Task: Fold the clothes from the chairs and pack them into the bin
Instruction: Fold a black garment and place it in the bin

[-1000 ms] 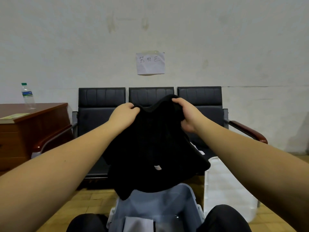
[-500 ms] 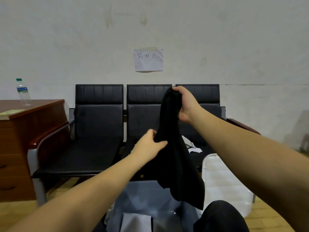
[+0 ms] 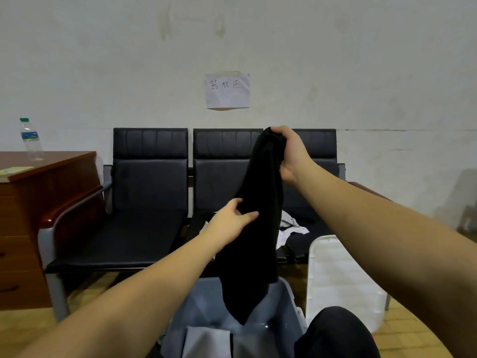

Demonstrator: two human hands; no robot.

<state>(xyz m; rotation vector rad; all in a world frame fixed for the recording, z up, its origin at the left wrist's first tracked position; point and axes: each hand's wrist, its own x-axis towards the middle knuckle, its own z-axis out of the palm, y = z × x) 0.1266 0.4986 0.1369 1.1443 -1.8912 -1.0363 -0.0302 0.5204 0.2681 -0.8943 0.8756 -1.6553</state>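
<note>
A black garment [image 3: 255, 236] hangs lengthwise in front of me, folded into a narrow strip. My right hand [image 3: 290, 155] grips its top end, held up at chair-back height. My left hand [image 3: 232, 220] pinches the cloth's left edge about halfway down. The garment's lower tip dangles into the grey-blue bin [image 3: 286, 301] between my knees. Folded grey cloth [image 3: 206, 342] lies in the bin. A white and grey garment [image 3: 290, 226] lies crumpled on the seat of the right-hand chair in the row of three black chairs [image 3: 149, 177].
The bin's white lid [image 3: 338, 280] leans upright to the right of the bin. A wooden desk [image 3: 38, 202] stands at the left with a water bottle [image 3: 29, 138] and a notepad on top. A paper sign [image 3: 227, 90] hangs on the wall.
The garment went from spread between both hands to hanging as a narrow strip. My left hand dropped from the top edge to the middle of the cloth. My right hand stayed high.
</note>
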